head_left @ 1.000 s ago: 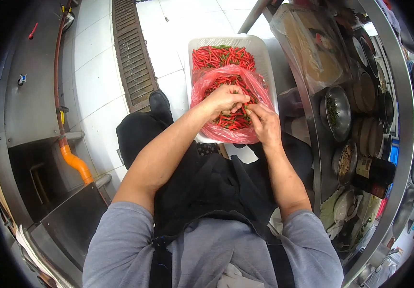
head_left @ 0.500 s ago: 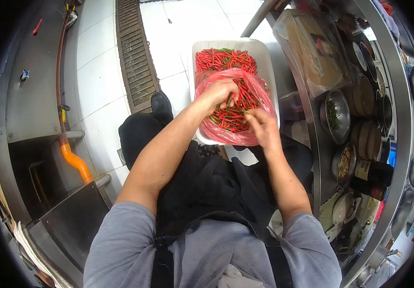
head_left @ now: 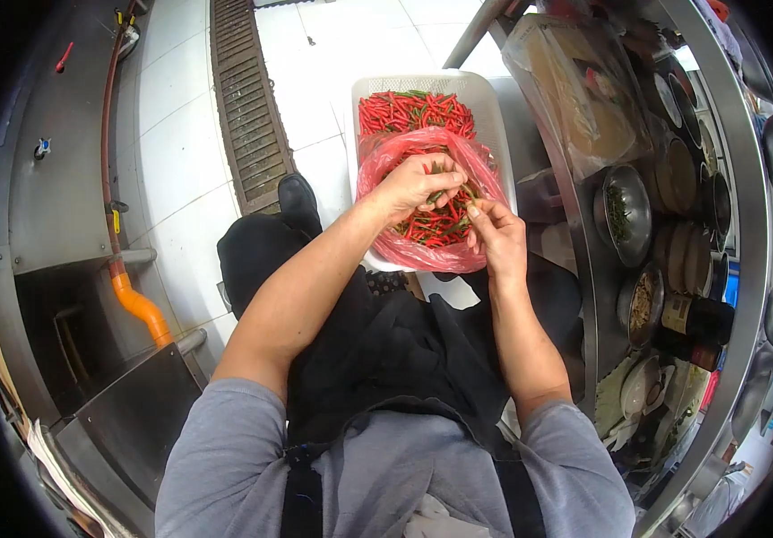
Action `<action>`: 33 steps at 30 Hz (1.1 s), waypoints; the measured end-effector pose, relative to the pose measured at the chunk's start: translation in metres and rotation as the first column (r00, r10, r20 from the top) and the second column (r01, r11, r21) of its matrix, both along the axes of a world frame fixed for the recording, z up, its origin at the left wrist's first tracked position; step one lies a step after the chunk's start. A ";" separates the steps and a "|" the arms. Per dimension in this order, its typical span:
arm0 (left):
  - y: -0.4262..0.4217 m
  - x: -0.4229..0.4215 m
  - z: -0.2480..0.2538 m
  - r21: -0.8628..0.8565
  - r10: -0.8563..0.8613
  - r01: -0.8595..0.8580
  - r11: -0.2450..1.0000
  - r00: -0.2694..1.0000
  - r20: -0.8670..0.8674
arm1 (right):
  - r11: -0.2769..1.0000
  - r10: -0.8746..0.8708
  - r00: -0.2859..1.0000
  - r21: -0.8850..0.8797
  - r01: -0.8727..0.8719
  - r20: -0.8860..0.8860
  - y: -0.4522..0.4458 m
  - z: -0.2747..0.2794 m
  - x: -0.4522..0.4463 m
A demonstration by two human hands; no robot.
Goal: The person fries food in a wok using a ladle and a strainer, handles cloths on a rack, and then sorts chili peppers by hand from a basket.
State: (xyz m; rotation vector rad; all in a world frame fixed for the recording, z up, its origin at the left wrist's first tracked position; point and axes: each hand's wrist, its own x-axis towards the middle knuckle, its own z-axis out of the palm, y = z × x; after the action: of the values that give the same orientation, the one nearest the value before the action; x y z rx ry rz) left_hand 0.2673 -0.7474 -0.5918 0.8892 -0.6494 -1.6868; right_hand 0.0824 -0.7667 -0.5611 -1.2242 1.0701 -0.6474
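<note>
A white perforated basket (head_left: 491,99) holds loose red chilies (head_left: 415,112) at its far end. In its near part lies an open pink plastic bag (head_left: 440,260) full of red chilies with green stems (head_left: 431,226). Over the bag, my left hand (head_left: 418,186) is closed with bits of green showing between its fingers, seemingly chilies. My right hand (head_left: 498,235) is close beside it, thumb and fingertips pinched at a small green stem end of a chili. The two hands' fingertips nearly meet.
On the right, a metal shelf (head_left: 579,269) carries bowls (head_left: 622,215), dishes and a plastic-wrapped package (head_left: 574,99). A floor drain grate (head_left: 250,99) runs at the left, beyond an orange pipe (head_left: 142,307) and steel cabinet (head_left: 55,134).
Half a second ago my hands were farther apart, with my left hand over the bag's left side. Both have since come together over the bag's middle.
</note>
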 end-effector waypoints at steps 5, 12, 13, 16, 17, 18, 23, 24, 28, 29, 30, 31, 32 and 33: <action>-0.004 -0.006 -0.006 -0.019 0.024 -0.020 1.000 0.977 0.211 | 0.992 0.083 0.976 -0.073 -0.099 -0.201 -0.005 -0.006 0.001; -0.005 -0.004 -0.007 0.051 -0.045 0.035 0.998 0.975 0.217 | 0.969 0.147 0.946 -0.150 -0.197 -0.290 -0.004 -0.016 -0.004; -0.004 -0.003 -0.003 0.083 -0.059 0.044 0.996 0.981 0.184 | 0.958 0.162 0.934 -0.174 -0.226 -0.318 -0.003 -0.017 -0.004; -0.003 -0.001 -0.002 0.127 -0.090 0.076 0.989 0.990 0.108 | 0.842 0.199 0.929 -0.430 -0.326 -0.313 -0.001 -0.019 -0.004; -0.003 -0.001 -0.002 0.126 -0.090 0.076 0.989 0.990 0.109 | 0.842 0.199 0.929 -0.431 -0.325 -0.312 0.001 -0.015 -0.001; -0.003 -0.001 -0.002 0.157 -0.101 0.081 0.984 0.987 0.123 | 0.755 0.243 0.915 -0.530 -0.386 -0.321 0.003 -0.011 0.001; 0.001 -0.001 -0.008 0.161 -0.090 0.083 0.983 0.995 0.041 | 0.987 0.062 0.998 -0.152 -0.059 0.018 0.010 0.011 0.008; 0.002 0.000 -0.006 0.167 -0.115 0.110 0.980 0.993 0.020 | 0.993 -0.040 0.994 -0.109 0.052 0.104 0.006 0.012 0.008; 0.006 -0.003 0.010 0.143 -0.266 0.264 0.954 0.964 -0.003 | 0.962 -0.186 0.958 -0.159 0.223 0.216 -0.003 0.013 0.006; 0.007 -0.004 0.012 0.116 -0.282 0.281 0.953 0.959 -0.010 | 0.959 -0.206 0.958 -0.153 0.237 0.198 -0.003 0.014 0.005; 0.007 -0.005 0.010 0.116 -0.281 0.280 0.953 0.960 -0.011 | 0.960 -0.205 0.959 -0.153 0.236 0.197 -0.003 0.013 0.005; 0.007 -0.005 0.007 0.068 -0.276 0.276 0.959 0.961 -0.008 | 0.957 -0.211 0.959 -0.158 0.242 0.190 -0.001 0.012 0.004; 0.006 -0.005 0.005 0.021 -0.273 0.273 0.962 0.962 -0.006 | 0.955 -0.218 0.958 -0.163 0.249 0.184 0.000 0.011 0.004; 0.005 -0.003 0.004 0.022 -0.245 0.246 0.969 0.969 -0.038 | 0.955 -0.218 0.959 -0.162 0.248 0.183 0.001 0.010 0.002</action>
State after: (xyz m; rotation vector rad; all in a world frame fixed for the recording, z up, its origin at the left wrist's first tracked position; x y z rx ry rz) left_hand 0.2640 -0.7419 -0.5881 0.8217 -0.7393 -1.9311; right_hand 0.0839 -0.7662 -0.5516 -1.1869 1.0433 -1.0315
